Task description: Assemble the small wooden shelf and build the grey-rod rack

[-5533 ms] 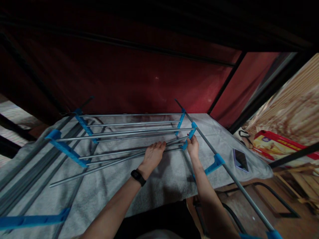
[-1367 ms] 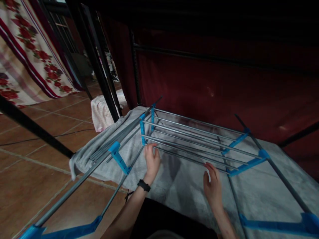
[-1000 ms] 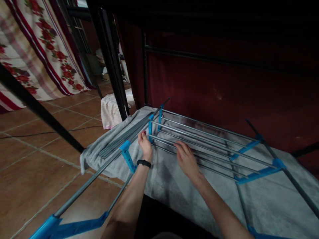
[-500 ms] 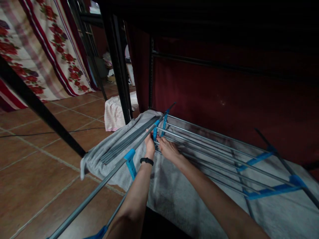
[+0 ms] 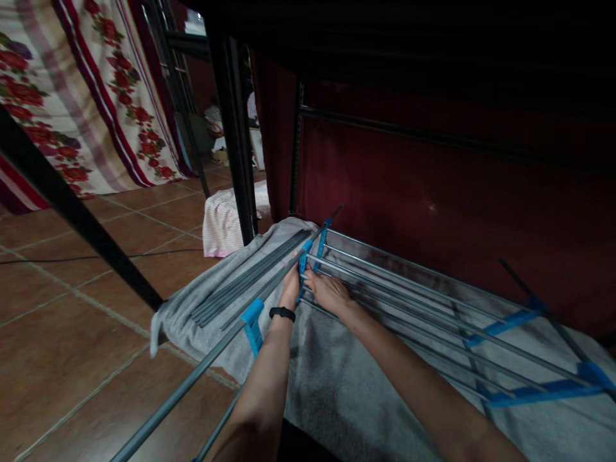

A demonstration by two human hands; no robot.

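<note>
A drying rack of grey metal rods (image 5: 414, 301) and blue plastic brackets lies on a grey towel (image 5: 337, 378). My left hand (image 5: 290, 286), with a black wristband, grips the blue bracket (image 5: 303, 263) at the rack's left end. My right hand (image 5: 328, 293) is just right of it, fingers closed around the end of a thin rod where it meets that bracket. Both hands touch each other there. A long side pole (image 5: 202, 362) with another blue bracket (image 5: 252, 319) runs down toward me.
A bundle of loose grey rods (image 5: 245, 282) lies on the towel's left part. Black metal frame posts (image 5: 235, 128) stand behind, with a dark red curtain (image 5: 433, 186). A striped pink cloth (image 5: 221, 218) and floral fabric (image 5: 72, 96) are over the tiled floor at left.
My view swung left from the rack's right end. My right hand crossed over from the right side of the rack and joined my left hand at the left blue bracket.
</note>
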